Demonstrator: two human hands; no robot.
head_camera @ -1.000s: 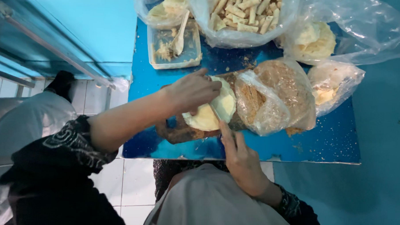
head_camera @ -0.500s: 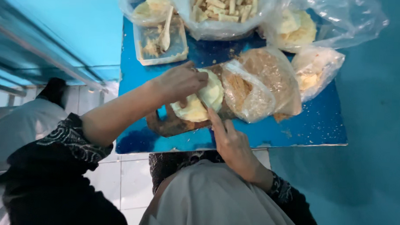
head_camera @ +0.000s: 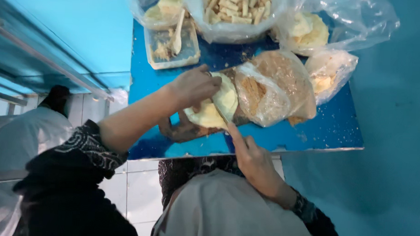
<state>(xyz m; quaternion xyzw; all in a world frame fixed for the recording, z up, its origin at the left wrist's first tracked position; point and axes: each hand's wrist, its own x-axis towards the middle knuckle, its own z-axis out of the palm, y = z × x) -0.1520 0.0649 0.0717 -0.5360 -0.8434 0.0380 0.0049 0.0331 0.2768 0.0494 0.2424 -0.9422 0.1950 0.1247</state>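
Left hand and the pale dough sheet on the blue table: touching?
Touching. The head view shows the left hand lying on the pale dough sheet, its fingers curled over the folded upper edge with no gap.

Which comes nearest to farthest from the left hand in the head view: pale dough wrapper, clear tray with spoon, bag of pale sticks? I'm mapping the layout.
From the left hand:
1. Pale dough wrapper, under its fingers.
2. Clear tray with spoon, behind it, left side of the blue table.
3. Bag of pale sticks, far edge.

Perhaps five plastic bags [head_camera: 271, 87], one tray [head_camera: 171, 49]
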